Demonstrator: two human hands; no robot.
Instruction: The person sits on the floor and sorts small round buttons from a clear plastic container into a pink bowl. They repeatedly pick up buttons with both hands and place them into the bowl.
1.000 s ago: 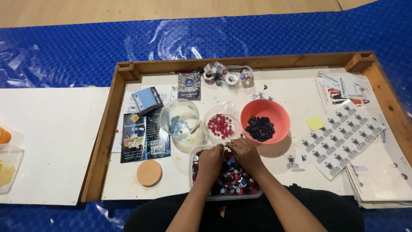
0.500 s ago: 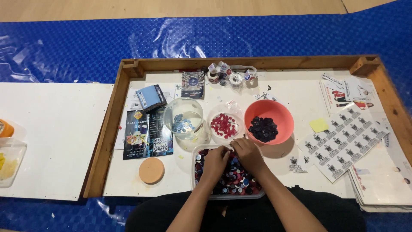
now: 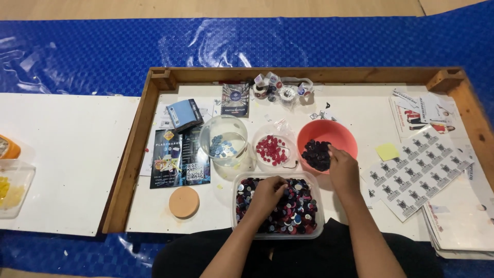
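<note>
Digging into the clear tub [image 3: 314, 226] of mixed buttons [image 3: 293, 211], left hand [image 3: 267, 195] pinches small, slippery buttons; right hand [image 3: 343, 170], fingers curled, grip unclear, reaches the coral bowl [image 3: 334, 135] beyond it.

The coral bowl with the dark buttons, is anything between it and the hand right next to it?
No. The right hand is already at the rim of the coral bowl, fingers by the dark buttons. Nothing visible lies between them.

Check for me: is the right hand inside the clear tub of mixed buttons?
No, the right hand is at the rim of the coral bowl of dark buttons.
</note>
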